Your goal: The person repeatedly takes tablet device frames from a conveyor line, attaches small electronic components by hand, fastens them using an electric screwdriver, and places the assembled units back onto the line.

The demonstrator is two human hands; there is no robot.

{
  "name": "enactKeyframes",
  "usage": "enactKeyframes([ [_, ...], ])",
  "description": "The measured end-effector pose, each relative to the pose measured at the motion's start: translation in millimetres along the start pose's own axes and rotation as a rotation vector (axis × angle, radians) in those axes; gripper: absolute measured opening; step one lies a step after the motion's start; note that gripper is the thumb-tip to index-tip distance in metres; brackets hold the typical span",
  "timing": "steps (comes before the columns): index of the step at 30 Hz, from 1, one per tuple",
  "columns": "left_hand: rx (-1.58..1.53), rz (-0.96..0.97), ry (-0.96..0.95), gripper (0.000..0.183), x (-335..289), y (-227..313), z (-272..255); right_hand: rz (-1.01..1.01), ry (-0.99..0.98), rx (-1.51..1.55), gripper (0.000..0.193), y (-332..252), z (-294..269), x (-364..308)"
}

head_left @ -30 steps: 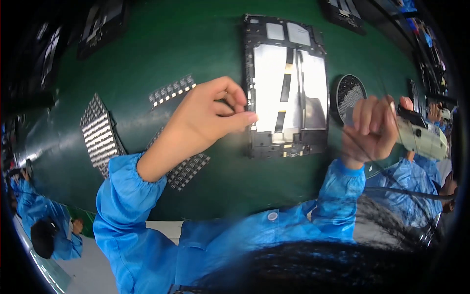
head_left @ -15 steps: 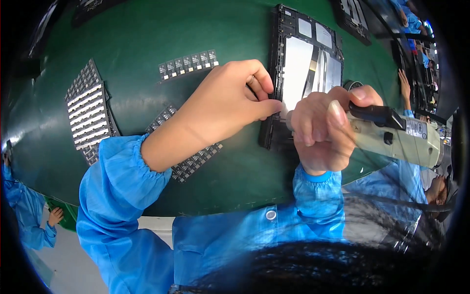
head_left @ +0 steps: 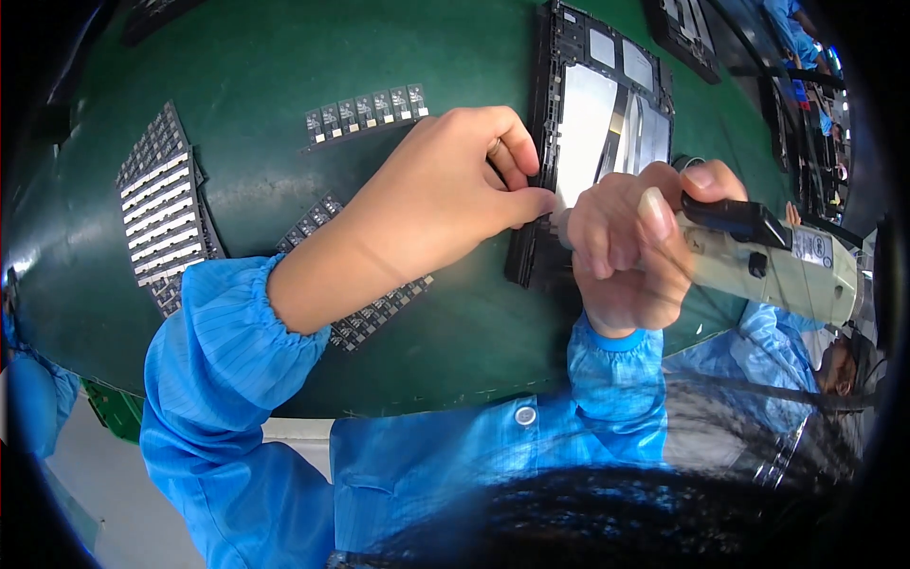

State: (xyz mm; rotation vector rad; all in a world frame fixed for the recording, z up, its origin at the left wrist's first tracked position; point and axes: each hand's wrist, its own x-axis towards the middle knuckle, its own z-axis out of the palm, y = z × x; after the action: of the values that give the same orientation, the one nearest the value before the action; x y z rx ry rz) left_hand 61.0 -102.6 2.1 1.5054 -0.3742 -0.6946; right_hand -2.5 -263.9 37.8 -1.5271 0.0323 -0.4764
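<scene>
My right hand [head_left: 627, 254] is wrapped round the front of an electric screwdriver [head_left: 806, 283], which has a pale body and a black lever. The tool lies nearly level, its front end pointing left over the near part of a black device frame [head_left: 588, 109] with silver panels. The tool's tip is hidden behind my fingers. At the frame's left edge, my left hand [head_left: 450, 185] is closed, thumb and curled fingers close together by the rim. Whatever those fingertips hold, if anything, cannot be made out.
On the green table [head_left: 455, 351] lie a strip of small dark boards [head_left: 365, 114], a stack of board sheets with white strips [head_left: 161, 213], and more boards [head_left: 365, 318] under my left forearm. Another black frame [head_left: 684, 38] is at the far right. A co-worker [head_left: 773, 346] is at the right.
The view has shifted slightly, with the device frame now a little farther right and up. Both hands keep their grips. The co-worker's hand at lower left is out of sight.
</scene>
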Motion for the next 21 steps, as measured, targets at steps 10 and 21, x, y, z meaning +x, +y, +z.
enactKeyframes([
  [10,0.031,0.022,-0.006,0.021,3.5,3.1,-4.6,0.085,-0.028,0.195,0.030,-1.7,17.6,3.8],
  [21,0.360,0.081,0.086,0.050,-38.8,36.1,1.1,-0.007,-0.315,0.068,0.032,0.8,4.9,-10.1],
])
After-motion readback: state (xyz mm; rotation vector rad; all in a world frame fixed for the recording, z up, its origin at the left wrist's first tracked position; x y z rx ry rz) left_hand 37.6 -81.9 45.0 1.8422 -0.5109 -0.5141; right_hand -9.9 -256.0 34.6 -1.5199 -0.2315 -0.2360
